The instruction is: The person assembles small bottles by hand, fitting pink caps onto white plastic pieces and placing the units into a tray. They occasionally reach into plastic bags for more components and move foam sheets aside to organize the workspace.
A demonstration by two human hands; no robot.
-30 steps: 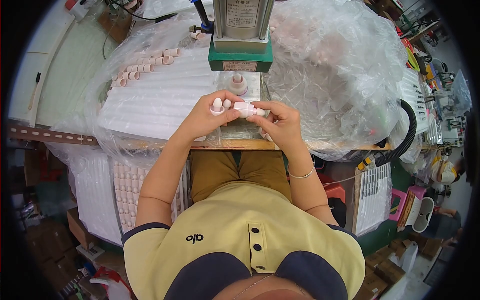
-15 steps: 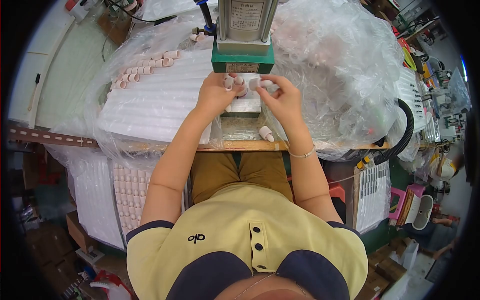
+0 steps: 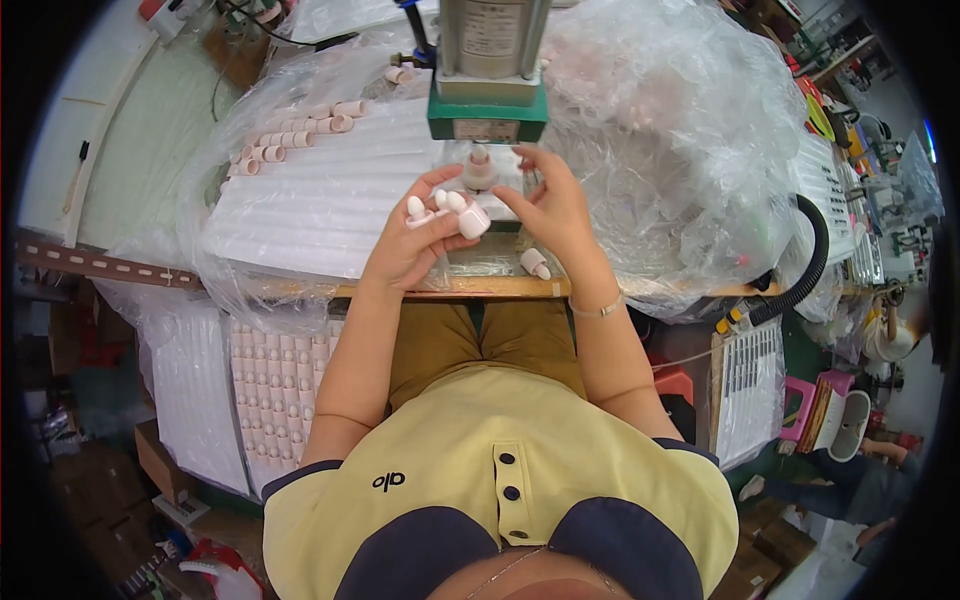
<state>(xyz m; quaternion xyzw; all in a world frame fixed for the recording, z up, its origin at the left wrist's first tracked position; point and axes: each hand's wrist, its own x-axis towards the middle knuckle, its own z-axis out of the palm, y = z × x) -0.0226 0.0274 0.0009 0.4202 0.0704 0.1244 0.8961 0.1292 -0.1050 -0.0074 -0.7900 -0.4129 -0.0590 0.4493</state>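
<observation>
My left hand (image 3: 415, 240) is closed around several small white and pale pink bottle-like parts (image 3: 472, 220), their rounded white tips pointing up. My right hand (image 3: 545, 200) has its fingers apart and holds nothing, just right of a pink part with a pale tip (image 3: 479, 167) that stands upright on the press base. Above that part hangs the green head of the press (image 3: 487, 118). One more pink part with a white tip (image 3: 536, 264) lies on its side near the table's front edge.
Pink cylinders (image 3: 300, 135) lie in rows on white foam sheeting (image 3: 300, 215) at the left. Crumpled clear plastic (image 3: 660, 130) is heaped at the right, beside a black hose (image 3: 815, 265). A tray of parts (image 3: 270, 390) sits below the table; a person (image 3: 860, 485) is at the lower right.
My left hand has moved down and toward me with several parts in it. My right hand has let go of a white piece and opened. The standing part is now uncovered.
</observation>
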